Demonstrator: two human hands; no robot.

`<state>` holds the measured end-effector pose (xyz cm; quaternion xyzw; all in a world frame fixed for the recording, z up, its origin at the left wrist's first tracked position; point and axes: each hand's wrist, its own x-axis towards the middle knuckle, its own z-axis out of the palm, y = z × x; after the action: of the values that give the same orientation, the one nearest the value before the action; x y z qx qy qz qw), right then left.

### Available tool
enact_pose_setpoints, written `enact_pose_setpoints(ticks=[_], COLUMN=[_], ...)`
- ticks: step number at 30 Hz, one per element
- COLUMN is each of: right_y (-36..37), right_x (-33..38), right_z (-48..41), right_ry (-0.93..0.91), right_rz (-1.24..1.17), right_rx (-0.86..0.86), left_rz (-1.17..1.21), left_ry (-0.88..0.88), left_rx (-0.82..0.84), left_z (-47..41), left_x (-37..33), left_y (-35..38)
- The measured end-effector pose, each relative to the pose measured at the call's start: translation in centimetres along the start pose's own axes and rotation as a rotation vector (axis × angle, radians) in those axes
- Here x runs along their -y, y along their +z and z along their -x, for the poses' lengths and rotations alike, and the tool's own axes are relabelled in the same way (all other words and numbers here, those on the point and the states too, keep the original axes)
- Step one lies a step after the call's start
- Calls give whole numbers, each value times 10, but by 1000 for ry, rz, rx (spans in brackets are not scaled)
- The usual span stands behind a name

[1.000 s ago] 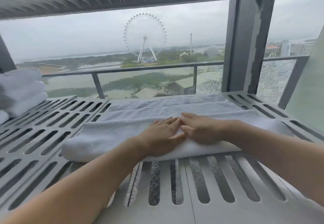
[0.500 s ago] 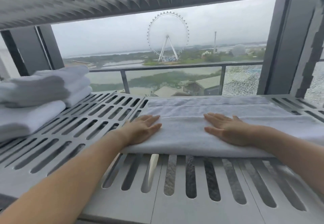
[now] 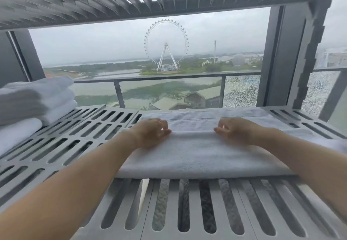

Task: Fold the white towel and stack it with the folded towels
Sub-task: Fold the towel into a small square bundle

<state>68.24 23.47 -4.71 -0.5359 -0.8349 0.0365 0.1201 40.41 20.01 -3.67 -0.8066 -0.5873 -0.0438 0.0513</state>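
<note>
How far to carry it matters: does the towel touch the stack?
Apart. Head view shows bare shelf between towel and stack.

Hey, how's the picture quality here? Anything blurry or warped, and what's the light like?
Head view: flat, overcast daylight comes through the window, with no hard shadows or glare. Head view: the folded towels at left and the overhead slats are smeared by blur, while the white towel is fairly sharp. Head view: the wide-angle lens bends the shelf edges, and the right post looks jagged.
</note>
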Motion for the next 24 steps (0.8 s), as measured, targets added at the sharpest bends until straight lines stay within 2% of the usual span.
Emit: enact_pose_setpoints(ticks=[2,6,9,16,19,24], right_y=[-3,0,-7,-7,-1,-2], right_x=[-16,-39,-51,-79,-89,-101], right_z=[-2,-4,-20,-82,-108,-137], right_ry=[-4,-36,-61,8,61,70], right_rz=[55,65,62,28,-35,-126], right_rx=[34,15,9,32,90,230], left_rz=[-27,-88,-49,113,70,-23], left_ry=[10,36,38,-15,-143,-208], left_rx=[-40,24,-35,-55,42,152], left_z=[-7,-19,-40,-127,-151,-169], left_x=[8,20,16,-21,-22,-3], left_y=[3,13,15,28,31,36])
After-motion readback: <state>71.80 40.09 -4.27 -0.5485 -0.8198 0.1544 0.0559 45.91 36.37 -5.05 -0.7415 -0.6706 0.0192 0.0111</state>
